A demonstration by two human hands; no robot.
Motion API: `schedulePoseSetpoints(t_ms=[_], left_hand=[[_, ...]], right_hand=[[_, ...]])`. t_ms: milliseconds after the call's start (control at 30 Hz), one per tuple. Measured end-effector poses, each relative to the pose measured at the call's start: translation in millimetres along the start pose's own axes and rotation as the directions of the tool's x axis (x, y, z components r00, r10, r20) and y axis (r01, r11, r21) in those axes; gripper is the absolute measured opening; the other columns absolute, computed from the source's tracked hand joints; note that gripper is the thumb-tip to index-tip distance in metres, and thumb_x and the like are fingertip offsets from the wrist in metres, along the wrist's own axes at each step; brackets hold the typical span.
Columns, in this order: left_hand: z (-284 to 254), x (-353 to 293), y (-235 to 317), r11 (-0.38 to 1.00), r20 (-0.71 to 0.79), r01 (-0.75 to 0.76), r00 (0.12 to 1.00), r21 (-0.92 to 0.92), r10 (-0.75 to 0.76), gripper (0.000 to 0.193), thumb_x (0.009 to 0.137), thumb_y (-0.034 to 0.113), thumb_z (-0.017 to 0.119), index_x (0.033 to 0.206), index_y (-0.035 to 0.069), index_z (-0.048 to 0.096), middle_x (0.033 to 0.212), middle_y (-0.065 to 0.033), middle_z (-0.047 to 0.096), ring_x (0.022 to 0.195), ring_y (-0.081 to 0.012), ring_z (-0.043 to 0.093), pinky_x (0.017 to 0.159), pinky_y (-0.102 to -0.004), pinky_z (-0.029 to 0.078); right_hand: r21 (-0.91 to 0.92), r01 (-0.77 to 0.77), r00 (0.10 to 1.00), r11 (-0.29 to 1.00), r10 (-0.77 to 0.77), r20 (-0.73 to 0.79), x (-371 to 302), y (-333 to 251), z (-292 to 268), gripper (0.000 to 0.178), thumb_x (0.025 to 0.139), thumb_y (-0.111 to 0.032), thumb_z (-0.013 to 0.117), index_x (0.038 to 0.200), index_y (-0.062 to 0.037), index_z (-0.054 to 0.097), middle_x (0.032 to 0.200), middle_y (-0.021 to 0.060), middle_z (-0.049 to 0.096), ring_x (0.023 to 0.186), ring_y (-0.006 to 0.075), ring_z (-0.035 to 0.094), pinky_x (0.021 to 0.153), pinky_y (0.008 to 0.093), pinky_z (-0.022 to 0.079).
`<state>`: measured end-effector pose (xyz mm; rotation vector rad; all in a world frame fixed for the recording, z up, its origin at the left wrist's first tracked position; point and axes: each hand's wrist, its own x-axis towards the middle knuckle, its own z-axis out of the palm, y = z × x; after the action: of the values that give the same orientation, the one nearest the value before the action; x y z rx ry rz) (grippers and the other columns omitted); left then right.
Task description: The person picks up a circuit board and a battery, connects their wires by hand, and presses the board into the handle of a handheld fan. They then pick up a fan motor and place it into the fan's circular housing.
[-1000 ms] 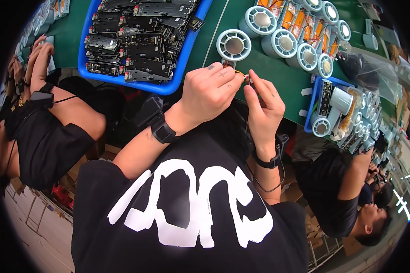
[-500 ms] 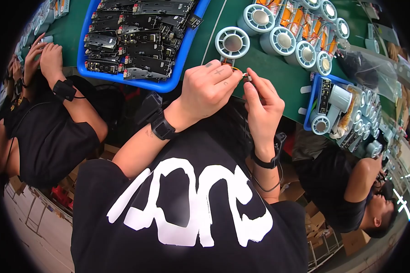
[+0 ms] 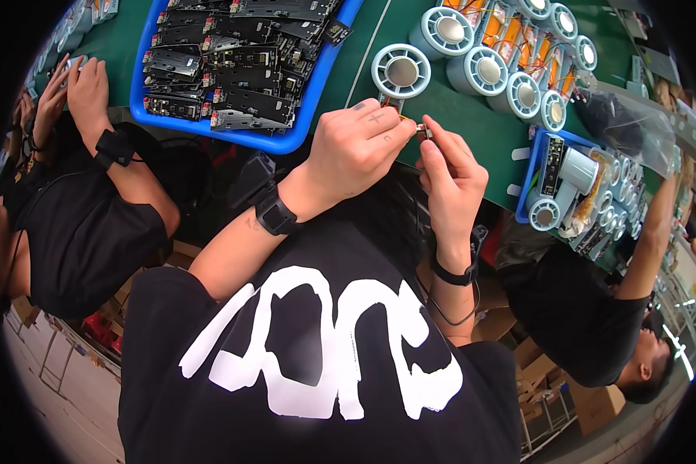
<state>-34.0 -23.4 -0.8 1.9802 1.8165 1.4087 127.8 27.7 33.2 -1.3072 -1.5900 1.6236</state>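
My left hand (image 3: 356, 148) is closed, its fingertips pinching a thin wire (image 3: 404, 117) that shows only briefly by the knuckles. Fingertip to fingertip with it, my right hand (image 3: 455, 176) pinches a small pale and dark connector (image 3: 423, 130). Just beyond my left fingers lies a light-blue round fan head (image 3: 401, 71) with a silver centre. Its lower part runs down behind my left hand, where the hand hides it. Whether the wire's end is seated in the connector is too small to tell.
A blue tray (image 3: 292, 141) of black circuit boards stands at left. Several light-blue fan units (image 3: 488, 70) with orange cells and wires stand at right. Beyond them are a smaller blue bin (image 3: 527, 182) and a clear plastic bag (image 3: 634, 127). Co-workers sit on both sides at the green table (image 3: 441, 104).
Both my hands have shifted very slightly right, still pinching at the same spot. The co-worker at right has stretched an arm forward toward the plastic bag.
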Motion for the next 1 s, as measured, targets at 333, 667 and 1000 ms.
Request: schedulePoseSetpoints(t_ms=[333,667,1000], left_hand=[[5,2,1,0.999,0.015,0.011,1.000,0.035,-0.011,0.010,0.076,0.005,0.072,0.085,0.004,0.068,0.074,-0.0030,0.056,0.066,-0.0204,0.059,0.051,-0.0325,0.047],[2,2,3,0.996,0.098,0.040,0.994,0.083,-0.048,0.009,0.076,0.005,0.072,0.083,0.005,0.067,0.073,-0.0028,0.056,0.066,-0.0211,0.061,0.051,-0.0323,0.047],[-3,14,1,0.997,0.082,0.072,0.994,-0.014,-0.071,0.013,0.080,0.006,0.072,0.092,0.006,0.070,0.074,-0.0039,0.057,0.066,-0.0217,0.062,0.054,-0.0341,0.049]], right_hand=[[0.003,-0.045,0.999,0.999,0.045,0.004,-1,0,-1,0.029,0.098,-0.002,0.063,0.127,0.0013,0.070,0.100,0.0006,0.064,0.070,0.0026,0.053,0.052,0.0165,0.035],[-0.413,0.242,0.962,0.878,-0.274,-0.019,-2,3,4,0.029,0.093,-0.002,0.069,0.121,0.0005,0.072,0.094,0.0048,0.067,0.066,0.0054,0.055,0.056,0.0216,0.043],[-0.325,0.190,0.982,0.926,-0.183,0.054,11,-7,-10,0.027,0.093,0.000,0.068,0.119,0.0020,0.072,0.098,0.0076,0.071,0.075,0.0098,0.062,0.063,0.0231,0.047]])
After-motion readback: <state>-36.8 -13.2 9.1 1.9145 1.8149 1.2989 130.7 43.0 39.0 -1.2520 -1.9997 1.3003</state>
